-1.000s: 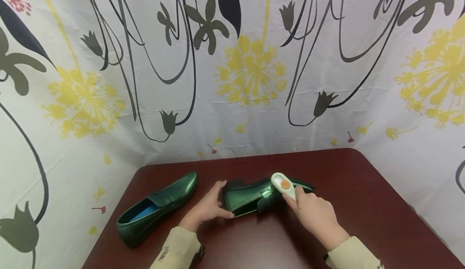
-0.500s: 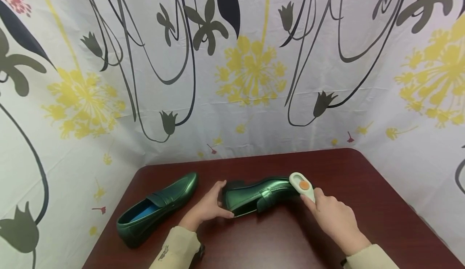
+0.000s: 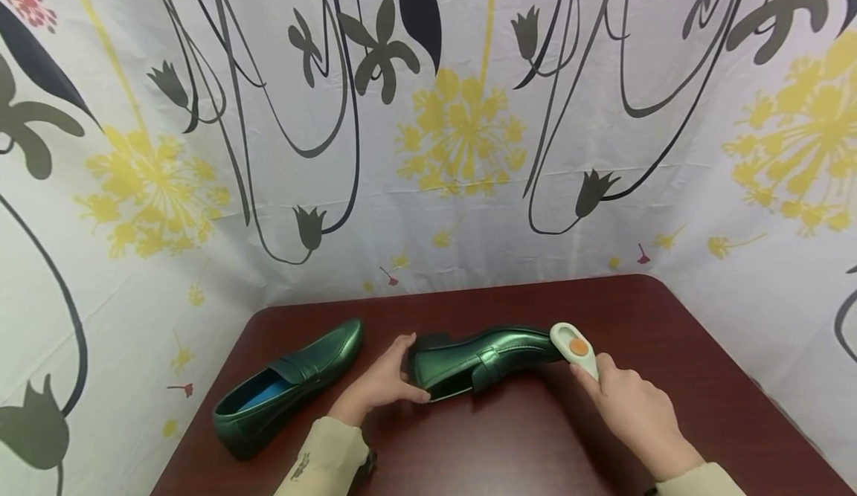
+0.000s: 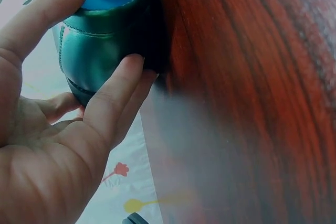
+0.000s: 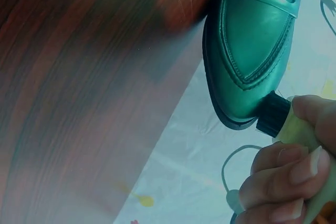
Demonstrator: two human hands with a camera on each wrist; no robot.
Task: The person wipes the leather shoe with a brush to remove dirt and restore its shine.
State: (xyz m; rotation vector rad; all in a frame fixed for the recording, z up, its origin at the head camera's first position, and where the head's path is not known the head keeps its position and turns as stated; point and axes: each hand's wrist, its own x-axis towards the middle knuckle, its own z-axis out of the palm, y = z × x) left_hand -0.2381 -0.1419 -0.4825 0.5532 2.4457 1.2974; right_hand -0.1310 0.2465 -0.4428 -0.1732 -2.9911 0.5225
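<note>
A shiny green loafer [image 3: 462, 358] lies tipped on its side, its opening turned towards me and its toe pointing right. My left hand [image 3: 378, 381] grips it by the heel. In the left wrist view the thumb lies at the rim of the opening and the fingers spread round the heel [image 4: 86, 51]. My right hand [image 3: 632, 410] holds a shoe brush with a pale handle [image 3: 569, 343] and an orange spot. In the right wrist view its dark bristles [image 5: 274, 114] touch the side of the toe [image 5: 236, 103].
The matching green loafer [image 3: 321, 358] stands upright at the left of the dark red-brown table [image 3: 616, 303], its blue insole showing. A white cloth [image 3: 462, 250] printed with flowers hangs behind the table and along both sides.
My right hand has moved the brush rightwards along the loafer, from near its strap to the tip of the toe. My left hand and both loafers have stayed in place.
</note>
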